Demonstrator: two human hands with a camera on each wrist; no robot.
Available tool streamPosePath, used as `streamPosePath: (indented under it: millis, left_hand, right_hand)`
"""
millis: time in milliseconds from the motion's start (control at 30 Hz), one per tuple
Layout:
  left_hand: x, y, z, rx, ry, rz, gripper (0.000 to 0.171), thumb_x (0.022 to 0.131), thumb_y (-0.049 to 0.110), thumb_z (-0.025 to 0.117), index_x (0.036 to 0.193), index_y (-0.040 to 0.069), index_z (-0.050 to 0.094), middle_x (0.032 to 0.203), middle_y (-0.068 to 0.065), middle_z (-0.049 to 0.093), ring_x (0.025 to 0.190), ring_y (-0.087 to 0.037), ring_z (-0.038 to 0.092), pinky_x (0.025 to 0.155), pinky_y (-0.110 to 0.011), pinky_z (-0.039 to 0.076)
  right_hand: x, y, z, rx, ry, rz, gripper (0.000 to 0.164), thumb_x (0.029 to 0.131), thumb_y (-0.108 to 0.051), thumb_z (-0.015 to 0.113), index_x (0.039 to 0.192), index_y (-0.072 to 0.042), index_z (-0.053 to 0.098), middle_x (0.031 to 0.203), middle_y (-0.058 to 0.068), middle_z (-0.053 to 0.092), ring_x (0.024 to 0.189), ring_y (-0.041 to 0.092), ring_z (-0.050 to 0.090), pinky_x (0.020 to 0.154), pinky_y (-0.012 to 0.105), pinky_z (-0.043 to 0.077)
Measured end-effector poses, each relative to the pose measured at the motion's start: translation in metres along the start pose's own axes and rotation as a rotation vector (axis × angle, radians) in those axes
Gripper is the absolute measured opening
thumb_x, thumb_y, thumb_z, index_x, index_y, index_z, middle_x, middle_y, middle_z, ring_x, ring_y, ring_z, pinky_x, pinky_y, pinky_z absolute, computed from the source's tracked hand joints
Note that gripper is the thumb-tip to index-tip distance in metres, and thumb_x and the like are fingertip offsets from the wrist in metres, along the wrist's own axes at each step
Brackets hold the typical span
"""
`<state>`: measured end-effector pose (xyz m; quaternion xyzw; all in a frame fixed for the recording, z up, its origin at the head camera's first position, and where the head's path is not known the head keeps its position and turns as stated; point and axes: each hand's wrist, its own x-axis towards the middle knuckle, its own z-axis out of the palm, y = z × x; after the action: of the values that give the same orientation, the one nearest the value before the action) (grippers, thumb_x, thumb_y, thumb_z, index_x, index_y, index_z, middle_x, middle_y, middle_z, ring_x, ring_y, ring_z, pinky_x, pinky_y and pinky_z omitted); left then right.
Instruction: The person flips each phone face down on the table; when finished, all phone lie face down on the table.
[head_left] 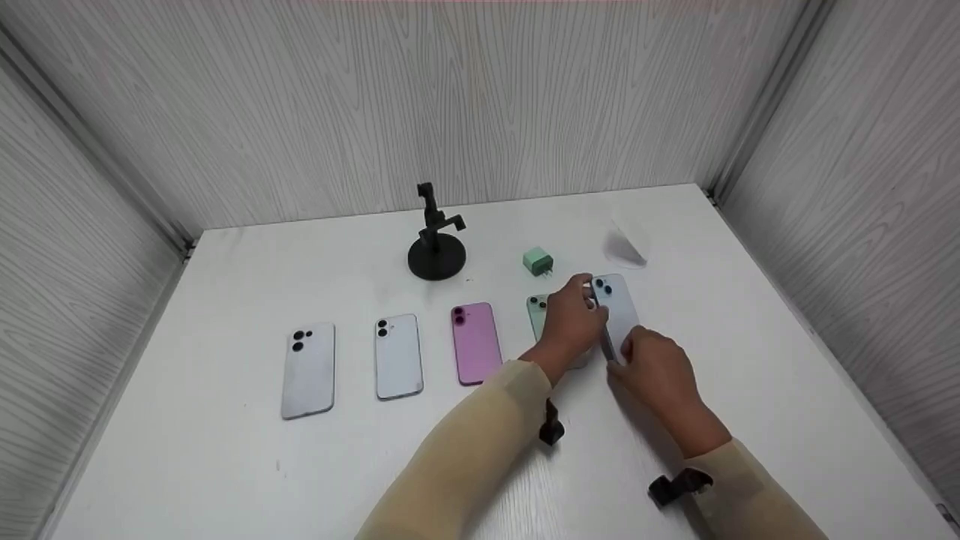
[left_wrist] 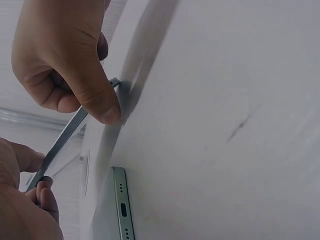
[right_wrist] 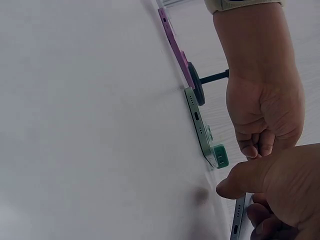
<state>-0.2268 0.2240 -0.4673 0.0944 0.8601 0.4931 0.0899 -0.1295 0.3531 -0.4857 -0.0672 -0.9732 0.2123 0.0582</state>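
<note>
A light blue phone [head_left: 619, 307] with two rear cameras is held between both hands at the right, its top end tilted up off the table. My left hand [head_left: 576, 321] pinches it near the camera end. Its lower end is gripped by my right hand [head_left: 660, 369], thumb along one side. In the left wrist view the phone's thin edge [left_wrist: 67, 132] spans the gap between the hands. A green phone [head_left: 535, 319] lies under my left forearm and hand, partly hidden; its charging-port edge [left_wrist: 123, 205] shows in the left wrist view.
To the left lie a pink phone [head_left: 476, 345], a white phone [head_left: 399, 356] and a pale grey phone [head_left: 309, 371], backs up. Behind stand a black round-based stand [head_left: 436, 259], a green charger plug [head_left: 538, 261] and a clear film piece [head_left: 624, 249]. Panels enclose the table.
</note>
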Motion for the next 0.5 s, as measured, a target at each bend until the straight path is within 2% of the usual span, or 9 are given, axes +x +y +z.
streamPosePath:
  millis: [100,333,500]
  left_hand:
    - [-0.001,0.001,0.0,0.009,0.0,0.001,0.06,0.105,0.019,0.073,0.161,0.019,0.052,0.142,-0.003,0.072,0.122,-0.011,0.069,0.102,-0.029,0.059]
    - [-0.002,0.0,0.001,0.023,0.013,0.058,0.061,0.105,0.018,0.073,0.162,0.018,0.051,0.138,0.0,0.074,0.119,-0.011,0.068,0.102,-0.029,0.059]
    - [-0.003,-0.001,0.002,0.055,0.0,0.053,0.061,0.106,0.018,0.072,0.163,0.02,0.049,0.137,0.0,0.072,0.122,-0.012,0.068,0.103,-0.029,0.059]
  right_hand:
    - [0.002,0.003,0.001,0.005,-0.003,0.005,0.025,0.088,-0.019,0.084,0.089,-0.005,0.063,0.077,0.008,0.063,0.069,0.023,0.057,0.06,0.037,0.044]
    - [0.006,0.011,0.001,0.051,-0.025,0.032,0.032,0.089,-0.025,0.088,0.089,-0.007,0.062,0.078,0.008,0.064,0.075,0.024,0.059,0.066,0.037,0.046]
    - [0.008,0.019,-0.005,0.168,-0.032,0.09,0.038,0.09,-0.034,0.089,0.092,-0.006,0.063,0.084,0.009,0.068,0.081,0.024,0.062,0.067,0.035,0.048]
